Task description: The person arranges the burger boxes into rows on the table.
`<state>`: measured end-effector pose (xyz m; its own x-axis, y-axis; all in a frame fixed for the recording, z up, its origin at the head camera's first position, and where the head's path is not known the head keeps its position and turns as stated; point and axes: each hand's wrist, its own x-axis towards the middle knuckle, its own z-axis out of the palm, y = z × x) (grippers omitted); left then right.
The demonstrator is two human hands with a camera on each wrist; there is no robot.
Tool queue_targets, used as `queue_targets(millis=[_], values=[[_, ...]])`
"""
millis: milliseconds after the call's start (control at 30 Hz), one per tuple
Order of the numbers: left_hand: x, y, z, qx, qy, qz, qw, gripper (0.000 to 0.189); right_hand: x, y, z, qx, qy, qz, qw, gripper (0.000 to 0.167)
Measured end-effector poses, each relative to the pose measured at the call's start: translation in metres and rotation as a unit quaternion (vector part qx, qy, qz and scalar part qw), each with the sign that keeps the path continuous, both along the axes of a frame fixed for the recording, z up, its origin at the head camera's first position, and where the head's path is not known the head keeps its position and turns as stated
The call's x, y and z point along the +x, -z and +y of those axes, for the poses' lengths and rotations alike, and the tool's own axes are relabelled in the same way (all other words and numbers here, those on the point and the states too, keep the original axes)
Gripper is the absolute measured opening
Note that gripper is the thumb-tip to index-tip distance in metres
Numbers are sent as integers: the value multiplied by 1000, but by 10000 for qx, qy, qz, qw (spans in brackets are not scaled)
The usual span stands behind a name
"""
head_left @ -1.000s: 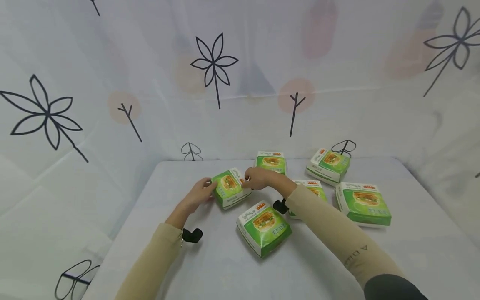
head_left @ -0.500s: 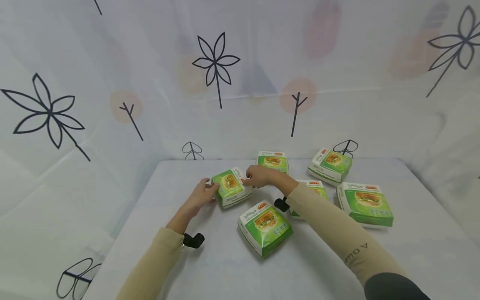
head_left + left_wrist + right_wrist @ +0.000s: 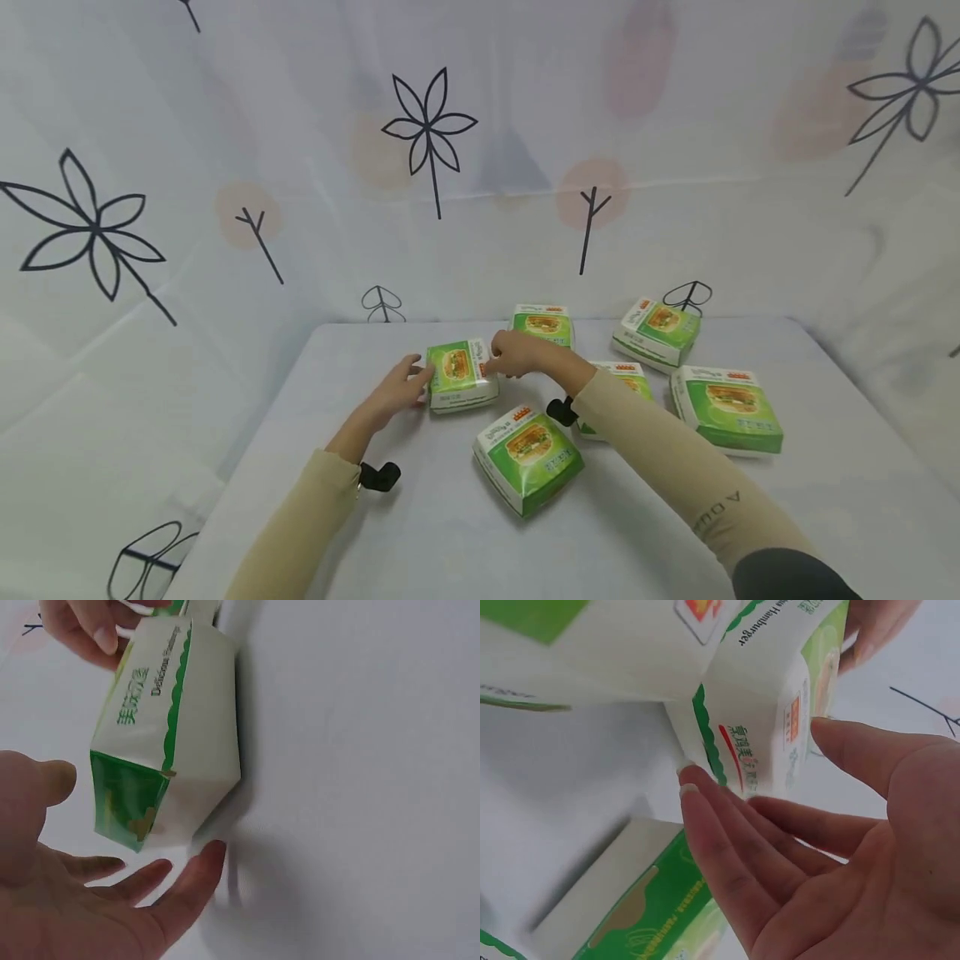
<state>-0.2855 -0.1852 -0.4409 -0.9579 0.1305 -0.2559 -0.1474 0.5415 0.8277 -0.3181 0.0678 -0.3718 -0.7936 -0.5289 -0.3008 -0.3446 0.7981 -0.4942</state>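
The green-and-white cardboard burger box (image 3: 457,377) lies on the flat white bench (image 3: 420,533), between my 2 hands. My left hand (image 3: 396,388) is just beside its green end, fingers spread apart. My right hand (image 3: 519,353) is at its white end, thumb and fingers apart; I cannot tell how firmly they touch. 5 similar burger boxes (image 3: 528,458) lie nearby, 1 partly hidden by my beige fabric sleeve (image 3: 667,462).
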Motion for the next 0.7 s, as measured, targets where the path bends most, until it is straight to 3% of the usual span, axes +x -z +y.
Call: queue_targets(millis=[67,167,233,467,700], values=[[6,0,1,-64,-18,-59,10000,76,-2,0,0,-93,91,51,9999,31],[11,1,2,-98,4,-105,9999,77,-6,4,-1,-258,181,52,9995,54],[11,2,3,-47,68,-95,9999,74,-8,6,-2,-352,200,15,9992,61],[1,0,1,-15,256,-6,9997,64,-9,9,-4,-60,209,316,9993,46],[0,-3,0,-235,159,12,9996,70,-6,4,-1,44,242,560,9981,61]])
